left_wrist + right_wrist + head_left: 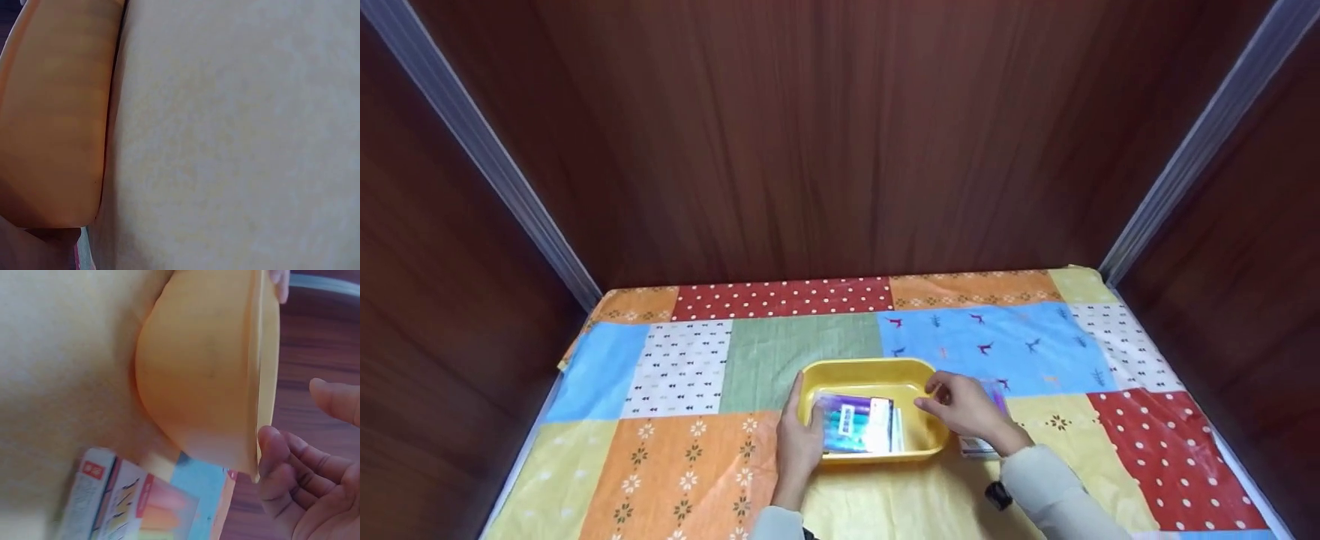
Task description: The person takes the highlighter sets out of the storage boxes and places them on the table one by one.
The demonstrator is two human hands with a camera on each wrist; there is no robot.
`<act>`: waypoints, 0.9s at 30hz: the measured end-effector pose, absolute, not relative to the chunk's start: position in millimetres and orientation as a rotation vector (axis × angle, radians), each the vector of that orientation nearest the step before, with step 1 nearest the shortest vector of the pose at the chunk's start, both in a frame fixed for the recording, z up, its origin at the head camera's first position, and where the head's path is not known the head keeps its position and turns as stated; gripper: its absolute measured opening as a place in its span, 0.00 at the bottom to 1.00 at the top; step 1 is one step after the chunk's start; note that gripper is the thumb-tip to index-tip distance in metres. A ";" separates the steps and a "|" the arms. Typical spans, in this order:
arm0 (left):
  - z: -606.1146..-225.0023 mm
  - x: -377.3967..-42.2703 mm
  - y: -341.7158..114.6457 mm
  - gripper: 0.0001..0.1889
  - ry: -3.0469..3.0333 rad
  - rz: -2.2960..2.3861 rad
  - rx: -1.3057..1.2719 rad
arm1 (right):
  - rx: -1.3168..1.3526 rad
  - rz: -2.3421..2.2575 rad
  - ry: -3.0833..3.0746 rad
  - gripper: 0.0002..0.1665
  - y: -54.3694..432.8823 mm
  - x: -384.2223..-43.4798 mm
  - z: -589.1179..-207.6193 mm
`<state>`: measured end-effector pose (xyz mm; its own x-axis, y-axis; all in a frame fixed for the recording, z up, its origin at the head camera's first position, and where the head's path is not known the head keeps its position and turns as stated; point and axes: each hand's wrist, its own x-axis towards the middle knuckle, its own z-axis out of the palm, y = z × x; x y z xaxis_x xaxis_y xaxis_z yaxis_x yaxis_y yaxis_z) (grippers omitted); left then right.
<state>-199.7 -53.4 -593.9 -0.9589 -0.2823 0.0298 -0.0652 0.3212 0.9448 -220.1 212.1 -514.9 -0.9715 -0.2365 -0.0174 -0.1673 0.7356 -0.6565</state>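
A yellow plastic basin (874,365) stands on the patchwork cloth in front of me. My left hand (801,439) grips its left side, thumb over the rim and fingers along the outside wall. Inside lies a flat pack (847,424) with purple and teal contents and a white label, edged by whitish boxes. My right hand (971,409) is at the basin's right rim. In the right wrist view its bent fingers (275,444) are right at the rim, the thumb held apart. Below that hand is a second boxed pack (121,495) with pink, orange and yellow contents, partly hidden in the head view.
The patchwork tablecloth (682,480) covers the table. A dark wood-grain panel (840,150) rises behind it, with similar panels at both sides and metal posts (1177,157) at the corners. A small black item (998,495) shows beside the right sleeve.
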 end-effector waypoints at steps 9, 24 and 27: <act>-594.4 -198.6 -54.0 0.34 -2.379 -1.652 0.288 | -0.501 -1.020 2.738 0.15 189.7 -238.6 -513.3; -593.7 -200.3 -54.3 0.34 -2.364 -1.659 0.317 | -0.635 -0.803 2.652 0.13 158.9 -263.3 -515.6; -593.9 -200.5 -53.3 0.35 -2.370 -1.646 0.314 | -0.643 -0.736 2.636 0.15 154.2 -267.4 -516.3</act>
<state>-200.5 -53.3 -593.9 -0.9484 -0.3086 0.0721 -0.0401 0.3427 0.9386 -267.4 154.2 -516.3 -0.8440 -0.5025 -0.1876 -0.3327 0.7647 -0.5518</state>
